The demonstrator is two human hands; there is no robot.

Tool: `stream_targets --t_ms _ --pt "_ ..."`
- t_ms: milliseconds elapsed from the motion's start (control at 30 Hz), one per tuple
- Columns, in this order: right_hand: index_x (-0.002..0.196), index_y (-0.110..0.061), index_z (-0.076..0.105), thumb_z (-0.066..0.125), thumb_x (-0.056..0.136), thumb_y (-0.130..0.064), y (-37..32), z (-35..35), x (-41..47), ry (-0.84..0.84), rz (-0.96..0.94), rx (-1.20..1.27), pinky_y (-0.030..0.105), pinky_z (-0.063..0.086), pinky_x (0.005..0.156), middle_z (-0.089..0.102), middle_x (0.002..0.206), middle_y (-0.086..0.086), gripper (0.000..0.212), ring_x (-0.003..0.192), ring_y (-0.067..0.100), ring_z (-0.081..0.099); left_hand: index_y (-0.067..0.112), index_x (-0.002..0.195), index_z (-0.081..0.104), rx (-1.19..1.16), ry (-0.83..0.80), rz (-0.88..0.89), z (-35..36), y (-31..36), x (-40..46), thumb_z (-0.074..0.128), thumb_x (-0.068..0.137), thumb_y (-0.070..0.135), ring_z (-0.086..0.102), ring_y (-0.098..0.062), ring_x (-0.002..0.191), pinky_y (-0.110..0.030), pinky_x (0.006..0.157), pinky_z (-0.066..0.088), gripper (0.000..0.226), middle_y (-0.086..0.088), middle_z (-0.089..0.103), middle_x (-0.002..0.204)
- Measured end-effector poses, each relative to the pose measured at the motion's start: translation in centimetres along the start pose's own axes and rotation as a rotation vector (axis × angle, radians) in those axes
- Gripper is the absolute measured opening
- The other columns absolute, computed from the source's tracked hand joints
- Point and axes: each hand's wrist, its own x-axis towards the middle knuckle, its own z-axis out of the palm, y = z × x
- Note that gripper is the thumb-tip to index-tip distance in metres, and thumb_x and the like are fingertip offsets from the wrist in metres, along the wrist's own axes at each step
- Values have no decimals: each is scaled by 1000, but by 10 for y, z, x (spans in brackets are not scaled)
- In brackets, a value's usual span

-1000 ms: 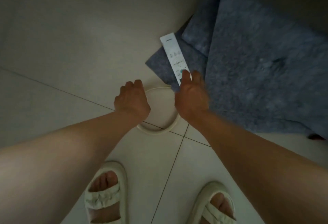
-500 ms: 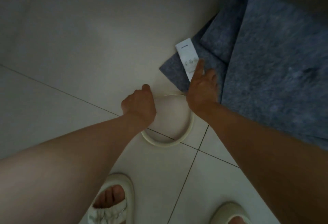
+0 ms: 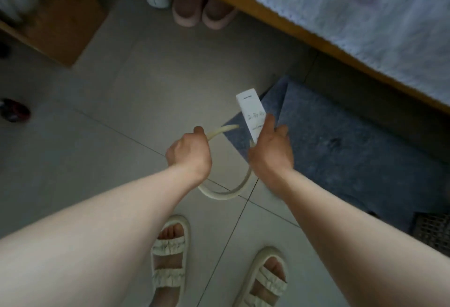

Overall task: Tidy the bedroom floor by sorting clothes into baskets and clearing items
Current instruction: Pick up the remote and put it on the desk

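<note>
A cream hoop [image 3: 225,193] is pinched in the closed left hand [image 3: 188,153] at frame centre; its loop hangs below both wrists, apparently clear of the tiled floor [image 3: 102,141]. A white remote [image 3: 252,114] is clamped between thumb and fingers of the right hand [image 3: 270,153], just right of centre, over the grey mat [image 3: 341,151]. No clothes basket is seen. Likely risks: the remote is gripped only at its lower end, so it could tip out if swung; the hoop's free end [image 3: 230,127] could snag the remote or wrist. Pink slippers [image 3: 203,12] remain at top centre, by the bed [image 3: 353,14].
</note>
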Motion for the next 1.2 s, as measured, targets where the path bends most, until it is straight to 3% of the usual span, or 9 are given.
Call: stream_targets --t_ms 167,433,633,833,1200 --pt "144 -19 14 56 89 -20 -40 -89 -50 37 -42 73 42 44 89 36 127 16 69 113 33 45 11 115 49 -60 71 -83 -92 6 -42 37 91 2 58 -36 108 -36 83 43 28 -17 61 114" --pt "144 -19 10 52 89 -19 -108 -229 -122 78 -230 70 42 47 88 36 119 13 69 103 30 46 9 114 50 -222 195 -149 -246 -1 -115 45 95 10 56 -37 111 -40 86 45 20 -15 60 118" --pt "141 -20 14 50 88 -13 -165 -313 -176 130 -314 78 38 43 88 38 118 11 65 106 29 46 7 117 51 -340 266 -260 -345 -27 -176 52 94 15 57 -32 112 -36 85 46 24 -14 58 121" --pt "144 -20 14 51 90 -17 -227 -365 -222 146 -397 80 31 38 80 38 119 8 65 103 26 47 8 117 52 -467 322 -337 -423 -72 -216 52 95 18 59 -28 108 -32 72 44 24 -12 59 119" --pt "141 -21 18 56 87 -21 -385 -399 -285 169 -517 90 35 43 85 38 113 6 66 104 25 47 11 117 55 -563 408 -412 -527 -211 -230 55 94 23 63 -23 97 -28 63 46 26 -8 61 113"
